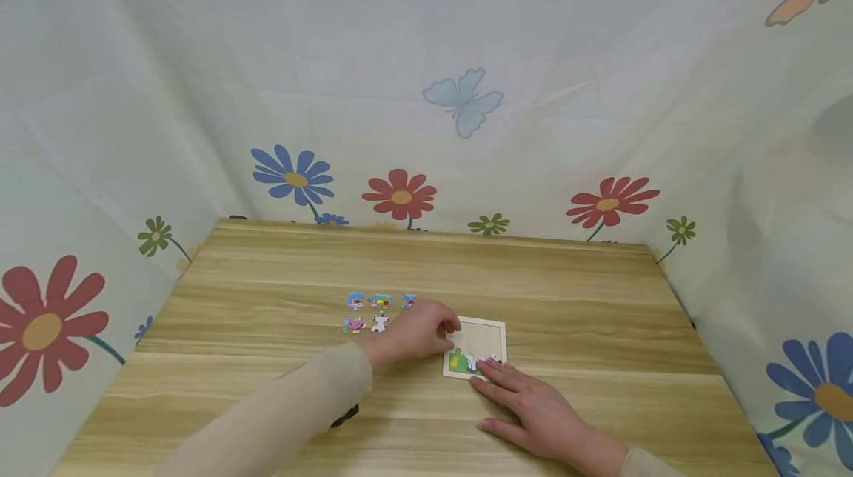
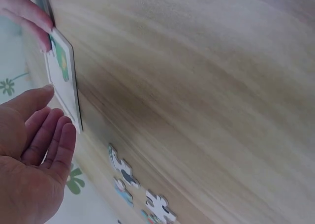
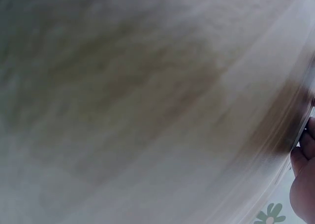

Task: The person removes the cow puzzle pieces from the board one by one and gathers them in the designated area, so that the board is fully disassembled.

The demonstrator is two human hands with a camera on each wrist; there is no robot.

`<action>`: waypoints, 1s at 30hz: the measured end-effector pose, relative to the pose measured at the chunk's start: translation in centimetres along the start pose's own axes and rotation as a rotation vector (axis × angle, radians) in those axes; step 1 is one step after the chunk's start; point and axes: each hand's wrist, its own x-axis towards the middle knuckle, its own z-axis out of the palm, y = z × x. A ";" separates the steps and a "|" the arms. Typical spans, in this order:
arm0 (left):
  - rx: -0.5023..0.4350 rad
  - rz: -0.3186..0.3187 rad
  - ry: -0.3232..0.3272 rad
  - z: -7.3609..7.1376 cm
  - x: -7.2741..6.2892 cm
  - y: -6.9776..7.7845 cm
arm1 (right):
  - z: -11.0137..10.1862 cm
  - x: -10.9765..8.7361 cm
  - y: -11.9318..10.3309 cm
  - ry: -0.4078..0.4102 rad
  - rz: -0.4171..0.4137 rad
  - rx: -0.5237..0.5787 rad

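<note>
A square wooden puzzle tray (image 1: 508, 336) lies on the table with green and white pieces along its near side. My left hand (image 1: 418, 329) hovers at the tray's left edge. In the left wrist view, the left hand (image 2: 37, 150) has loosely curved fingers, the thumb apart from them and nothing visible between. My right hand (image 1: 536, 407) rests its extended fingertips on the tray's near right corner, over a white piece (image 1: 494, 358). Only part of the right hand (image 3: 304, 170) shows at the edge of the right wrist view.
Left of the tray lie several loose jigsaw pieces, among them a pink one (image 1: 355, 325), a white one (image 1: 380, 324) and a blue one (image 1: 409, 301). A small black object (image 1: 345, 418) shows beside the left sleeve. A flower-printed curtain (image 1: 533, 158) stands behind the wooden table (image 1: 566, 277).
</note>
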 end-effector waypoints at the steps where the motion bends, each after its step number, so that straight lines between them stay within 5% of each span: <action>1: -0.001 0.013 0.000 0.2 0.0 0.1 | 0.0 0.0 0.0 0.005 -0.003 -0.002; 13: 0.000 -0.013 -0.034 0.8 -0.3 0.5 | 0.3 -0.1 0.1 0.024 -0.015 -0.012; 20: 0.091 0.047 -0.046 0.9 -0.4 1.1 | 0.2 -0.1 0.0 0.028 -0.012 -0.010; 30: 0.055 0.035 -0.076 1.2 -0.9 1.8 | -0.1 0.2 0.0 0.031 -0.032 -0.037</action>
